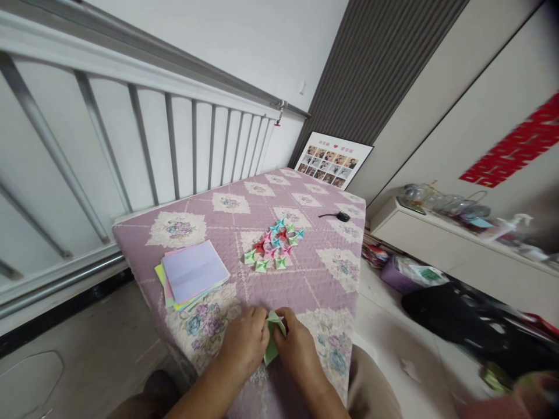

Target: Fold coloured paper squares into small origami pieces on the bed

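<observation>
Between my two hands is a piece of light green paper point(271, 347), partly folded, with a pointed lower end and a raised flap on top. My left hand point(248, 336) is closed on its left edge. From the other side my right hand point(297, 342) pinches it, thumb toward the middle. Fingers cover much of the folds. Farther up the table lies a cluster of several small folded paper stars point(271, 254) in green, pink, red and blue. To the left sits a stack of coloured paper sheets point(196, 270), a lilac one on top.
A purple floral cloth covers the table point(301, 288). A black object with a cord point(343, 216) lies near its right edge. A white radiator point(183, 145) runs along the left, and a photo board point(334, 160) leans at the far end. Bags and a shelf point(441, 233) stand right.
</observation>
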Tool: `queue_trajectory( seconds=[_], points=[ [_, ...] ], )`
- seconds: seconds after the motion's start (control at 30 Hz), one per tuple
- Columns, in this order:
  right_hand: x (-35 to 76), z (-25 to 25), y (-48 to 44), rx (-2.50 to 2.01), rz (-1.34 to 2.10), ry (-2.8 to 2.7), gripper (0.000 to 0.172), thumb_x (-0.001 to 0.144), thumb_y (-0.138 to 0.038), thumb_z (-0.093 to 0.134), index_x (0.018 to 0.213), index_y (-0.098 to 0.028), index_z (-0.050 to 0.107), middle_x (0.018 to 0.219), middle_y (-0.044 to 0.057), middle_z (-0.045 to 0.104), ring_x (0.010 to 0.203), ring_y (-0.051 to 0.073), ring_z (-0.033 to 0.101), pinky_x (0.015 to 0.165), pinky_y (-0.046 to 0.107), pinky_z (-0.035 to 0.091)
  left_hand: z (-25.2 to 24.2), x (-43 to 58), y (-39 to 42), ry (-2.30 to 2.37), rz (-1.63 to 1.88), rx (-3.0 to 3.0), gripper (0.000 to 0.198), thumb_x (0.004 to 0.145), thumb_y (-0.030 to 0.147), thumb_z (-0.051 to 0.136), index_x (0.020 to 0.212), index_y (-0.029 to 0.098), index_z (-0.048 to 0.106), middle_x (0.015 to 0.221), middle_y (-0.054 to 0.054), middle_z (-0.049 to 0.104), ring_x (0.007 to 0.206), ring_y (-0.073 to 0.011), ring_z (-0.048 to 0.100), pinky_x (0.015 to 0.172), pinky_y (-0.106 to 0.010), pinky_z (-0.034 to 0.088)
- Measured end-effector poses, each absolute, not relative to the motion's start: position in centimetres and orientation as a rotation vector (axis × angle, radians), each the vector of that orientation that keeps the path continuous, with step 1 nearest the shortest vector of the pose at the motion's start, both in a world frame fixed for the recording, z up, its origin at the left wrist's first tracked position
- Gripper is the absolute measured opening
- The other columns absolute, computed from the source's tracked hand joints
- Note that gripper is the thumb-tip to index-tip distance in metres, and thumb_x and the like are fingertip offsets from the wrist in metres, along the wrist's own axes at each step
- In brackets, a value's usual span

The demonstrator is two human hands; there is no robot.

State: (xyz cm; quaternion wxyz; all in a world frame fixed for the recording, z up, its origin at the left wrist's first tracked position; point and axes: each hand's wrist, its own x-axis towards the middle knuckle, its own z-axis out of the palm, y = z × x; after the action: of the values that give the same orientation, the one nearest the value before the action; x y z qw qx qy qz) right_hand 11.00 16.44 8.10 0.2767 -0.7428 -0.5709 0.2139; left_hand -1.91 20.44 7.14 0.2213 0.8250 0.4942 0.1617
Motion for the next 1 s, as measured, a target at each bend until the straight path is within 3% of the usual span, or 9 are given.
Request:
queue_trajectory(
  seconds=[0.23, 0.57, 0.8, 1.0],
  points=[
    [10.7, 7.7, 16.4, -1.954, 0.6, -1.55, 0.018, 0.08, -0.019, 0.043, 0.092, -0.023, 0.056, 0.079, 0.0, 0.068, 0.073, 0.016, 0.064, 0.066, 0.022, 0.042, 7.4, -2.1, 20.8, 1.401, 0.441, 2.333, 0.013, 0.087, 0.02, 0.047, 0.089, 0.023, 0.06, 0.093, -0.002, 0.061, 0.09, -0.0197, 0.057, 0.075, -0.029, 0.04],
    [12.7, 5.3, 15.7, -1.936, 0.194, -1.846, 0.042, 0.064, 0.001, 0.044, 0.097, -0.02, 0.06, 0.087, 0.005, 0.064, 0.084, 0.019, 0.06, 0.076, 0.027, 0.045, 6.7, -2.3, 21.6, 1.233, 0.209, 2.485, 0.021, 0.088, 0.011, 0.042, 0.09, 0.021, 0.061, 0.096, -0.006, 0.059, 0.093, -0.0215, 0.053, 0.079, -0.033, 0.04],
    [13.6, 4.5, 15.0, -1.829, 0.148, -1.992, 0.034, 0.07, 0.0, 0.044, 0.092, -0.02, 0.061, 0.092, 0.006, 0.06, 0.085, 0.019, 0.057, 0.077, 0.029, 0.047, 6.4, -3.0, 21.5, 1.103, 0.2, 2.577, 0.023, 0.089, 0.012, 0.043, 0.094, 0.023, 0.062, 0.096, -0.005, 0.057, 0.091, -0.0207, 0.051, 0.078, -0.032, 0.039],
    [13.9, 4.6, 14.1, -1.758, 0.1, -2.077, 0.035, 0.076, -0.003, 0.046, 0.102, -0.019, 0.062, 0.105, 0.008, 0.061, 0.094, 0.021, 0.056, 0.084, 0.035, 0.048, 7.3, -3.8, 21.6, 0.991, 0.207, 2.535, 0.024, 0.087, 0.014, 0.044, 0.096, 0.024, 0.064, 0.095, -0.005, 0.058, 0.094, -0.0208, 0.051, 0.081, -0.032, 0.039]
  ],
)
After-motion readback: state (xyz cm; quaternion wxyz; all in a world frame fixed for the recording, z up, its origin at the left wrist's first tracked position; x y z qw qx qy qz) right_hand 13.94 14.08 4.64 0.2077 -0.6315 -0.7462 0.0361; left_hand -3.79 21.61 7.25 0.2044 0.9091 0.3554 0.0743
